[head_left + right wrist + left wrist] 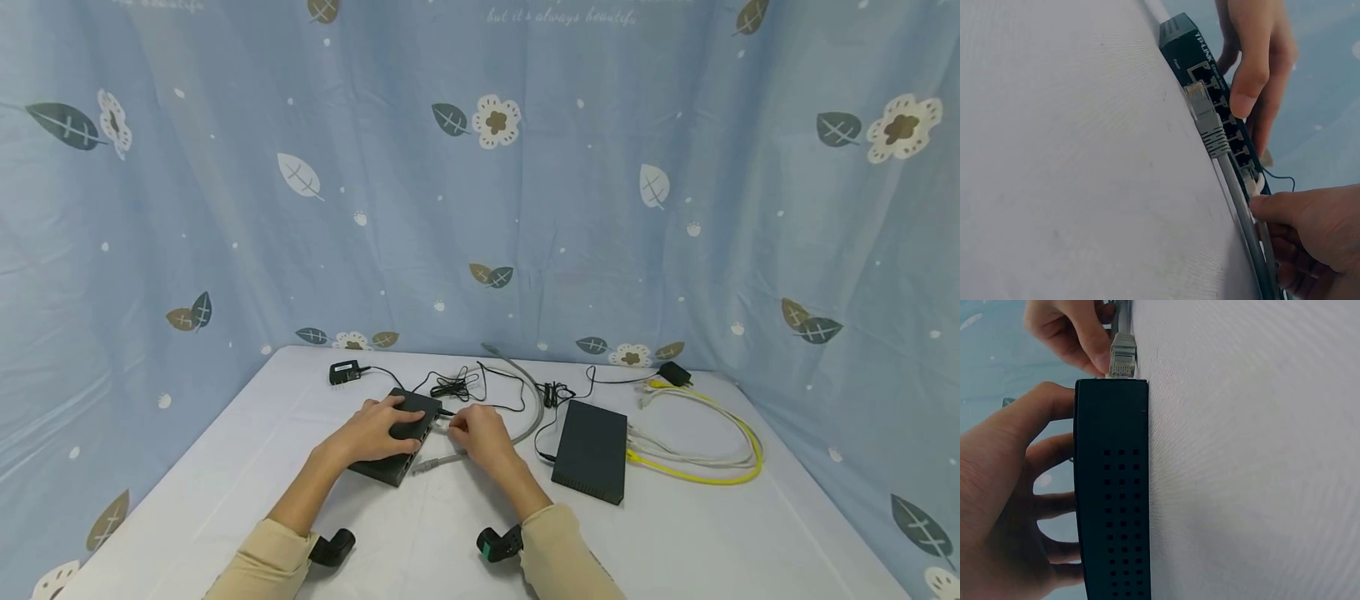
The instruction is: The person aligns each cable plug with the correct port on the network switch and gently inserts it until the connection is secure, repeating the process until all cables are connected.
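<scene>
My left hand [375, 429] rests with spread fingers on top of a black TP-LINK network switch [378, 473], its thumb near the port side. At that port edge my right hand [483, 433] pinches the pale plug of a network cable [1255, 182]. In the right wrist view this plug sits at the port farthest from the "Power" label; how deep it goes is hidden by the fingers. A thicker grey network cable [535, 408] curves behind and under the right hand. Its loose plug [1202, 106] lies on the cloth beside the row of ports.
A second black box [592, 446] lies to the right, with white cables [701, 458] and a yellow cable [752, 446] looping from its side. Power adapters stand at back left [345, 372] and back right [673, 373]. Bundled black cords [453, 387] lie between; a patterned blue curtain [562, 208] hangs behind.
</scene>
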`<action>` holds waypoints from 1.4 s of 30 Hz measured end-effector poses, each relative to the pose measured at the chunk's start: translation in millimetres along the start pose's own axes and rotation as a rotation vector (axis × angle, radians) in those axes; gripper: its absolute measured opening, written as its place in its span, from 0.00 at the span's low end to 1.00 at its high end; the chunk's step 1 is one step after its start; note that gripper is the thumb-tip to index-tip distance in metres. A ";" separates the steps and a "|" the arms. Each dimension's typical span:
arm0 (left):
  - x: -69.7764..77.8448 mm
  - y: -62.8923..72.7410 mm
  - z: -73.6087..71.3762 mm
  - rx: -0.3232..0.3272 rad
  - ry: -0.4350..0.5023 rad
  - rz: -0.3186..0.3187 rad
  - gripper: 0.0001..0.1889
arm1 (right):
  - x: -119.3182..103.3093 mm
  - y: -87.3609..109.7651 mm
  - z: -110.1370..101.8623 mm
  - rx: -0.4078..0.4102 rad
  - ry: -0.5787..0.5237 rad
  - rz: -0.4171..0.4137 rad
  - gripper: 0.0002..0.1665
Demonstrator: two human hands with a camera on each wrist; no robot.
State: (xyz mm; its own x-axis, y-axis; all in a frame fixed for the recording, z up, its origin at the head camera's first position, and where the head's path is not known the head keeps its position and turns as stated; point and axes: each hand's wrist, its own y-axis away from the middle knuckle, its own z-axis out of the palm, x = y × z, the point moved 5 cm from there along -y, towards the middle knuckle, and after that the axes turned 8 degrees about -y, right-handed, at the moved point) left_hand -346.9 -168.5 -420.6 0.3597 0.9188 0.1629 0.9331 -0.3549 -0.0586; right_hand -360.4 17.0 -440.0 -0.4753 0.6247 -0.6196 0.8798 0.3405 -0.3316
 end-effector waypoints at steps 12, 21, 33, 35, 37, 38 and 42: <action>-0.7 -0.6 0.3 0.000 0.003 -0.004 0.28 | -5.2 -0.2 3.0 0.029 0.072 -0.067 0.04; 2.8 0.1 -2.0 0.021 -0.006 0.006 0.28 | -7.6 0.5 2.4 0.034 0.081 -0.081 0.04; 3.2 -1.8 -2.9 0.030 -0.010 -0.013 0.28 | -7.7 2.7 3.6 0.069 0.130 -0.113 0.03; 3.9 -1.8 -2.8 0.029 -0.007 -0.014 0.28 | -7.6 3.4 4.1 0.075 0.132 -0.115 0.03; 4.3 -2.1 -2.1 0.026 -0.009 -0.017 0.28 | -7.5 4.1 4.4 0.075 0.131 -0.112 0.04; 4.5 -2.3 -1.7 0.024 -0.009 -0.020 0.28 | -7.5 4.4 4.6 0.076 0.133 -0.111 0.04; 5.0 -3.4 -0.7 0.018 -0.006 -0.031 0.28 | -8.4 5.2 4.3 0.077 0.148 -0.105 0.05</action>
State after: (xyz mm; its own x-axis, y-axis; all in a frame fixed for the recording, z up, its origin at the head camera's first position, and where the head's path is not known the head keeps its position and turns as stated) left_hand -348.2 -162.8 -418.9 0.3308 0.9303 0.1585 0.9436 -0.3234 -0.0711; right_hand -351.8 10.5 -439.6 -0.5549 0.6867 -0.4696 0.8203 0.3580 -0.4459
